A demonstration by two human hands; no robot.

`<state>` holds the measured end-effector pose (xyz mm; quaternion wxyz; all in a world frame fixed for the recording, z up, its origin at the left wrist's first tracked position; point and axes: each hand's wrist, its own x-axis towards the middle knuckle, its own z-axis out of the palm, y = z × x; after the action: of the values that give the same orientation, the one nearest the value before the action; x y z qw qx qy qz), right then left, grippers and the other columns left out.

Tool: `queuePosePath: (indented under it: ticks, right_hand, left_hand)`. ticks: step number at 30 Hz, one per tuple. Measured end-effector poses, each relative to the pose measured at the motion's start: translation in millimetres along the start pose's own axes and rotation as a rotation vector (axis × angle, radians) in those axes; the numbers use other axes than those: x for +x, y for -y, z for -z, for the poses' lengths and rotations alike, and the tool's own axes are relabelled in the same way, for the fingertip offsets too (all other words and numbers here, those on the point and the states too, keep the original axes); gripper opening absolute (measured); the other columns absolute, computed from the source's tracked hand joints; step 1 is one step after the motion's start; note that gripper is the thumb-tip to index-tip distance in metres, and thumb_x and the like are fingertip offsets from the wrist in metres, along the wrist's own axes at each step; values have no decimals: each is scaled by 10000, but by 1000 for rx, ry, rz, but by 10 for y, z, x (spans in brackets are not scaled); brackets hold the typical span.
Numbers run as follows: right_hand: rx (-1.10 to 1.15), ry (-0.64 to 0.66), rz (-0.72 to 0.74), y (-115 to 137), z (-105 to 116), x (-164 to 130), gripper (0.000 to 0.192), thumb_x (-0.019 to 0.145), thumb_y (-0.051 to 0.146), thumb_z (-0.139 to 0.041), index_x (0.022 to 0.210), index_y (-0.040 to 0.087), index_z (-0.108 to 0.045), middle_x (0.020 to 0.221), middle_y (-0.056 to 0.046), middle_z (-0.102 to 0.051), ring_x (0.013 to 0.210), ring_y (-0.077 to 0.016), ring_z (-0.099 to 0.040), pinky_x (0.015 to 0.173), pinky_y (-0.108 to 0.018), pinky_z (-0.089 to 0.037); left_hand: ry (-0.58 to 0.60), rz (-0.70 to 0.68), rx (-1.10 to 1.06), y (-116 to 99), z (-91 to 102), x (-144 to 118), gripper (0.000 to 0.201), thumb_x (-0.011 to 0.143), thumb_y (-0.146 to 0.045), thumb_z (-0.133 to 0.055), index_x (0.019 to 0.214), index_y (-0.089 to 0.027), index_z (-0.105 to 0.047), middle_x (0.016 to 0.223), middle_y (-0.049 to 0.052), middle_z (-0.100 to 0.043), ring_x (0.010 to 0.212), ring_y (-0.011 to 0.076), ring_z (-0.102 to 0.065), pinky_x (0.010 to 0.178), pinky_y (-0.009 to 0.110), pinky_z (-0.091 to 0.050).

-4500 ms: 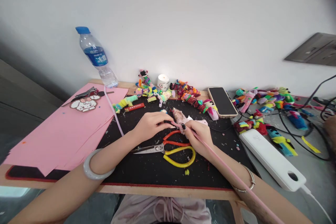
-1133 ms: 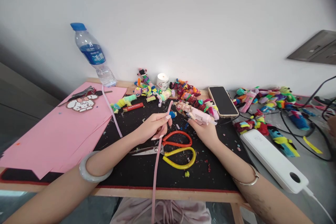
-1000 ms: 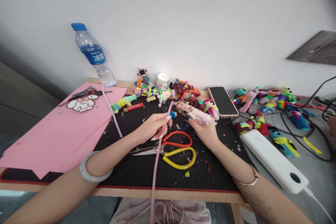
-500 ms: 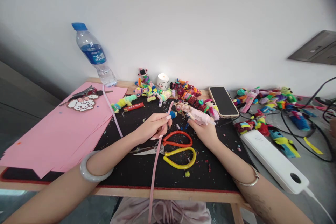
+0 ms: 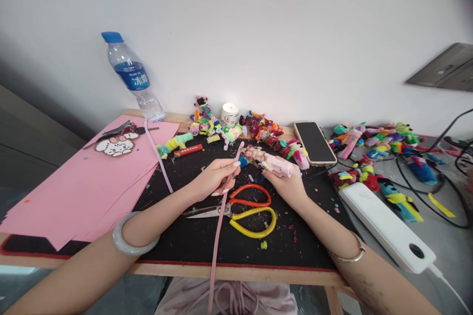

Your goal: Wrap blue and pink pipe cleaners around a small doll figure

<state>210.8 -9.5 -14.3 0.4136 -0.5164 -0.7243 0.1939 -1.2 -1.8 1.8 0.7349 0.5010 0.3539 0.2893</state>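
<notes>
Home craft desk; scissors [image 5: 240,209], pink paper [image 5: 88,177], yarn dolls [image 5: 369,150]

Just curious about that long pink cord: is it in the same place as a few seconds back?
No. The pink cord, now in the left hand, crosses the scissors leftward; earlier it ran along the right arm.

Pink pipe cleaner [image 5: 219,221]: long, fuzzy, tip raised, running down past table edge. Pink glue gun [image 5: 275,164]: nozzle crusted with multicoloured residue, pointing left, raised above black mat.

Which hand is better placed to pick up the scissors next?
Probably the left hand: it holds only a thin pink cord just above the scissors. The right hand grips a glue gun.
</notes>
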Motion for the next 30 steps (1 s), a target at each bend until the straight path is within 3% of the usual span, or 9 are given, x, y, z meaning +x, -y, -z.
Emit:
queuePosePath:
  ticks: [20,30]
  right_hand:
    - [-31,22,10,40,17,14,91,748,255,-606,714,171,-602,672,-20,-642,584,-156,-583,569,-261,-471]
    - [-32,-67,-56,15,9,-8,107,748,275,-602,779,178,-637,748,-47,-683,745,-221,-646,666,-310,-514]
  left_hand:
    - [11,-11,-21,-4,3,7,305,872,-390,-440,663,-169,-416,338,-75,-387,252,27,-242,244,98,-126]
    - [12,-7,-17,-5,6,4,303,862,-385,-458,655,-168,-416,336,-79,-361,253,30,-248,238,99,-128]
